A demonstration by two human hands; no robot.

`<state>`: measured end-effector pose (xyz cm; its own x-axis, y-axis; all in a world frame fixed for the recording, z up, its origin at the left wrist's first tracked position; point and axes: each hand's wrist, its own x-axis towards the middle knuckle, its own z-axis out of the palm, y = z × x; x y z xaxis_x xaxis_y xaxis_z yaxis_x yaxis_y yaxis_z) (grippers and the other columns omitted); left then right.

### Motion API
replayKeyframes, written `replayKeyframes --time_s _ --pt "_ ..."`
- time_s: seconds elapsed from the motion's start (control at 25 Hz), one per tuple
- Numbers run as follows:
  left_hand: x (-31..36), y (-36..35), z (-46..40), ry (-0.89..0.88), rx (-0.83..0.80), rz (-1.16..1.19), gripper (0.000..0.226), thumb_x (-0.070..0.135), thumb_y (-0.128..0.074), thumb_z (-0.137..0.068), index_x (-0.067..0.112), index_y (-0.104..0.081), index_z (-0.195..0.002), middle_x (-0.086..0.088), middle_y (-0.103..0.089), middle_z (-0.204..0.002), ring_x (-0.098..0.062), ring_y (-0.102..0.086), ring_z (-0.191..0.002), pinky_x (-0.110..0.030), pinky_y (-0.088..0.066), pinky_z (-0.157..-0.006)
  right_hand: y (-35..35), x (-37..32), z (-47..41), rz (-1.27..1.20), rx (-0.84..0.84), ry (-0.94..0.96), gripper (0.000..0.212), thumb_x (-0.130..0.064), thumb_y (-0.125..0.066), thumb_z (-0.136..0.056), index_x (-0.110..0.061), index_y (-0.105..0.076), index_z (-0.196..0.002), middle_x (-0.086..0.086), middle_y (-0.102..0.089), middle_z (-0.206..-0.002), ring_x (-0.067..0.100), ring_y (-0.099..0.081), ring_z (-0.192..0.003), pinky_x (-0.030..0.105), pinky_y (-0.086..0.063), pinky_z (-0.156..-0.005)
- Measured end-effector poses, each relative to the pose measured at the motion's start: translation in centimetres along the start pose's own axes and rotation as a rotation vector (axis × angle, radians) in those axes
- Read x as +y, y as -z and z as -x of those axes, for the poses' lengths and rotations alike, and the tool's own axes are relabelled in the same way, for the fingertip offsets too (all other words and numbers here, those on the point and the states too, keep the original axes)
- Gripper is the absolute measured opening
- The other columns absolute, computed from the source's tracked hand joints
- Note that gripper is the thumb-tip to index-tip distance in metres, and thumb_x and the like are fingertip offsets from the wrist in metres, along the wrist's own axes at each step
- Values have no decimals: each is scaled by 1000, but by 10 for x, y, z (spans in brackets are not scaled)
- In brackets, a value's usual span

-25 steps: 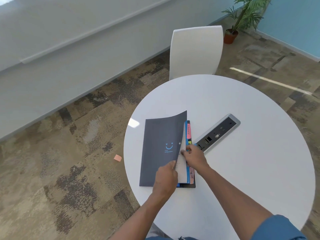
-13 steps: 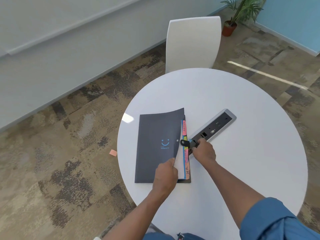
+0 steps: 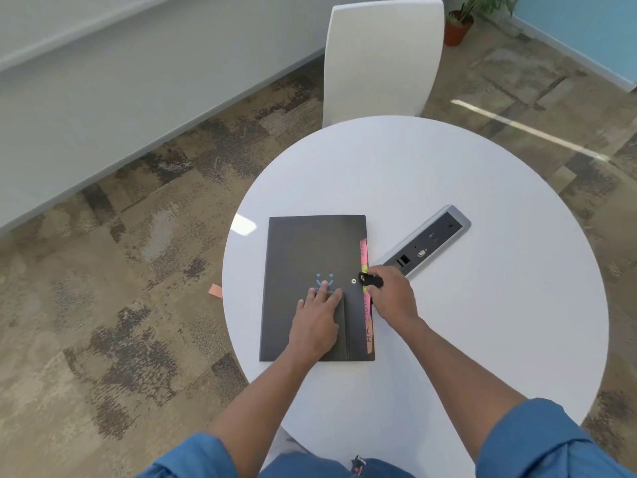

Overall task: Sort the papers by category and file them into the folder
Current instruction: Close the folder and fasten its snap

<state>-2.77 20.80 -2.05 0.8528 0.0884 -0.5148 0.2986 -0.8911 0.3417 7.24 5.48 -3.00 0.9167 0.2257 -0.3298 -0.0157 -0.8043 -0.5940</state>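
folder (image 3: 300, 257) lies closed and flat on the worktop (image 3: 482, 322). left hand (image 3: 319, 322) presses its cover, fingers straight. right hand (image 3: 391, 298) pinches the black strap (image 3: 370, 280) at the folder's right edge, beside the coloured tabs (image 3: 364, 253).

The person wears a blue shirt with its sleeves (image 3: 537, 439) rolled up above the elbows, leaving both forearms (image 3: 458, 360) bare.
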Motion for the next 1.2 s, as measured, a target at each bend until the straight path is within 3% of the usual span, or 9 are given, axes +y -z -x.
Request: replayKeyframes --time_s 0.12,0.2,0.32,0.48,0.72,0.88,1.2 --pt "5 -8 -6 -1 -81 -48 83 24 -64 -88 35 -15 -154 -12 4 -166 -42 -4 -151 -58 -22 -118 -8 -2 8 15 -23 99 40 -5 -62 -86 -24 -64 -121 -2 -58 -120 17 -61 -101 35 -53 -87" --pt "9 -15 -6 14 -93 -69 86 24 -64 -87 36 -12 -155 -14 9 -166 -45 0 -150 -61 -22 -117 -17 -3 16 125 -59 132 45 -7 -60 -88 -25 -60 -129 -4 -54 -130 17 -56 -114 33 -51 -91" --pt "8 -19 -9 20 -72 -80 87 20 -63 -88 36 -9 -155 -15 10 -166 -47 1 -150 -61 -22 -117 -25 -7 23 388 -101 131 54 -10 -53 -93 -26 -45 -144 -1 -42 -146 25 -47 -122 36 -50 -93" --pt "4 -20 -12 16 -65 -55 84 16 -58 -92 38 -9 -156 -15 9 -166 -47 0 -150 -62 -22 -117 -26 -16 27 558 -100 162 60 -5 -48 -94 -21 -34 -150 8 -37 -151 31 -47 -121 38 -49 -93" --pt "2 -16 -14 6 -54 -35 78 16 -54 -95 41 -11 -155 -13 5 -167 -45 -4 -151 -58 -34 -112 -29 -20 33 667 -112 132 60 -8 -37 -99 -23 -22 -155 8 -25 -160 32 -44 -126 40 -47 -93" --pt "0 -18 -14 2 -51 -34 80 15 -55 -95 43 -9 -155 -12 6 -167 -44 -3 -152 -57 -35 -112 -31 -25 33 718 -146 115 58 -11 -33 -101 -21 -16 -157 9 -19 -162 32 -42 -126 41 -45 -93" --pt "1 -14 -16 8 -71 -32 83 15 -56 -94 44 -8 -155 -12 5 -167 -44 -3 -152 -56 -36 -112 -35 -35 26 752 -163 84 53 -17 -31 -105 -19 -19 -156 10 -20 -161 34 -41 -129 43 -43 -97"
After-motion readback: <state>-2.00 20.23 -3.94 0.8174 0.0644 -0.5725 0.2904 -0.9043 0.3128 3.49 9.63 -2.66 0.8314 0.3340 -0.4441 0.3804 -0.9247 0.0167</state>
